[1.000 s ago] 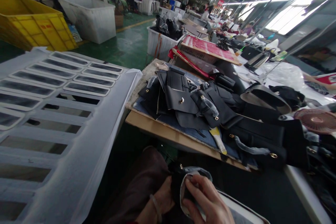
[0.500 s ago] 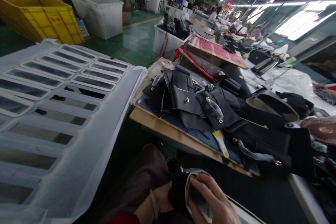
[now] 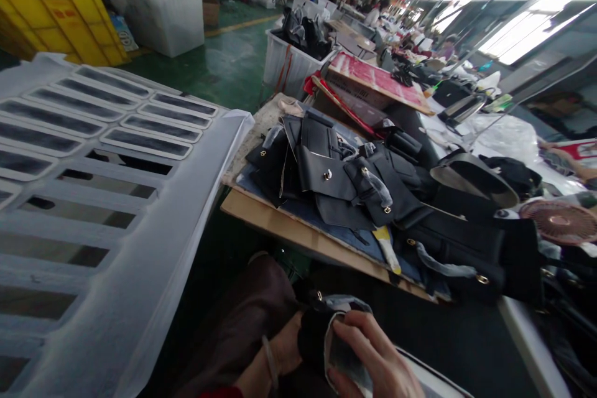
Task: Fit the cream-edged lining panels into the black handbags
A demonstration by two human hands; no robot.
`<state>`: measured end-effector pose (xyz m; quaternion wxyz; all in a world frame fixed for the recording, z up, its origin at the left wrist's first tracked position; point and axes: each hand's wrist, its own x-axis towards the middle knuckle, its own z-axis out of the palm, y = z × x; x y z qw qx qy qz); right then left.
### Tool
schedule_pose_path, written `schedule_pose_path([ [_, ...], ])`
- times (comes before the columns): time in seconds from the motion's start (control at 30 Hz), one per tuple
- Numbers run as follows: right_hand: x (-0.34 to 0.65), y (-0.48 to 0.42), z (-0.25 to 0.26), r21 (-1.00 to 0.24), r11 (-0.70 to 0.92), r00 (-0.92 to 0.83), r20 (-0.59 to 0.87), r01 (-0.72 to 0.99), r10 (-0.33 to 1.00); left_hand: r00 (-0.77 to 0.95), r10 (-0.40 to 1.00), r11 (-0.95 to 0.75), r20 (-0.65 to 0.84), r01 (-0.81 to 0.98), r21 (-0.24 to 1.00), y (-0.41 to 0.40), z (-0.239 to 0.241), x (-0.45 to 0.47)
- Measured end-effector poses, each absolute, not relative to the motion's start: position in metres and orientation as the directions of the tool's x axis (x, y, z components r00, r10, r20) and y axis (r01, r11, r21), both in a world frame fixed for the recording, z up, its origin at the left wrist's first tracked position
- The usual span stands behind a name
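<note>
Low in the head view, over my lap, I hold a black handbag panel (image 3: 311, 339) with a pale edge, curled round on itself. A gold metal ring and clear plastic wrapping show at its top. My left hand (image 3: 286, 345), with a bangle at the wrist, is closed on its left side, the fingertips hidden behind it. On the other side, my right hand (image 3: 380, 354) grips the pale edge, fingers bent over the greyish inner face and thumb below. Beyond my hands, a pile of black bag pieces (image 3: 329, 177) with plastic-wrapped handles lies on the worktable.
At the left stands a grey slotted rack (image 3: 153, 249) holding several dark strips in pale frames. A brush (image 3: 387, 250) lies at the table's front edge. Further off are a yellow bin (image 3: 60, 22), a white bin (image 3: 181, 18) and a pink fan (image 3: 559, 221).
The view has shifted slightly, so the rack, bins and table sit a little further left and higher. Both hands keep their hold on the curled panel, almost unmoved.
</note>
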<state>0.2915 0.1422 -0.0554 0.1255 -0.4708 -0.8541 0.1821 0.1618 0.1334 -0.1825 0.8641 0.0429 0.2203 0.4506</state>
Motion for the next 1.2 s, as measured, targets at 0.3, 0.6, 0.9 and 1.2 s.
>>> schedule_pose_path([
  [0.3, 0.286, 0.143, -0.054, -0.486, 0.446, -0.522, -0.024, 0.751, 0.853, 0.492, 0.748, 0.634, -0.446, -0.728, 0.259, 0.126, -0.2, 0.157],
  [0.6, 0.283, 0.141, -0.05, -0.405, 0.45, -0.526, -0.097, 0.796, 0.845, 0.382, 0.786, 0.529, -0.487, -0.822, 0.209, 0.116, -0.212, 0.148],
  [0.9, 0.28, 0.142, -0.047, -0.411, 0.45, -0.539, -0.127, 0.792, 0.833, 0.475, 0.753, 0.514, -0.455, -0.857, -0.044, 0.115, -0.209, 0.139],
  [1.2, 0.28, 0.144, -0.046, -0.405, 0.47, -0.541, -0.075, 0.784, 0.838, 0.529, 0.72, 0.545, -0.45, -0.832, -0.106, 0.125, -0.187, 0.138],
])
